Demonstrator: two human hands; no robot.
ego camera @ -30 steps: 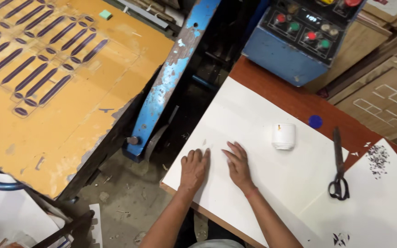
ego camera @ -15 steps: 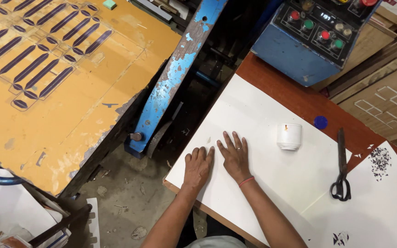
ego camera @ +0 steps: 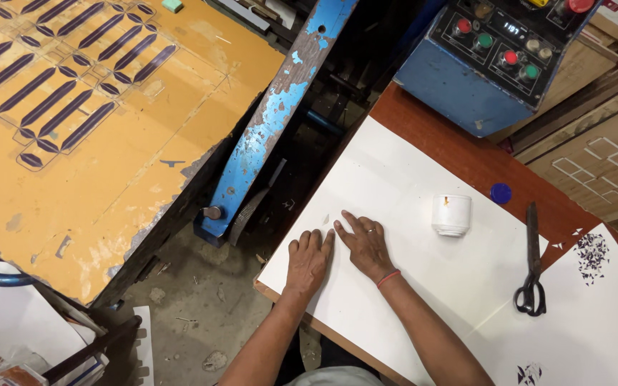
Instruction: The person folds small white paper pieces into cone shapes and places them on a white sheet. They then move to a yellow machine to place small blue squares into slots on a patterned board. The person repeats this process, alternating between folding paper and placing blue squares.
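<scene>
My left hand (ego camera: pixel 307 261) and right hand (ego camera: pixel 365 246) press flat, fingers spread, gripping nothing, on the white sheet (ego camera: pixel 395 186), which runs lengthwise up-right.

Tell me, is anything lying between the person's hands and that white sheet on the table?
No. Both the left hand and the right hand lie flat, directly on the white sheet. The small white jar and scissors sit off to the side.
</scene>
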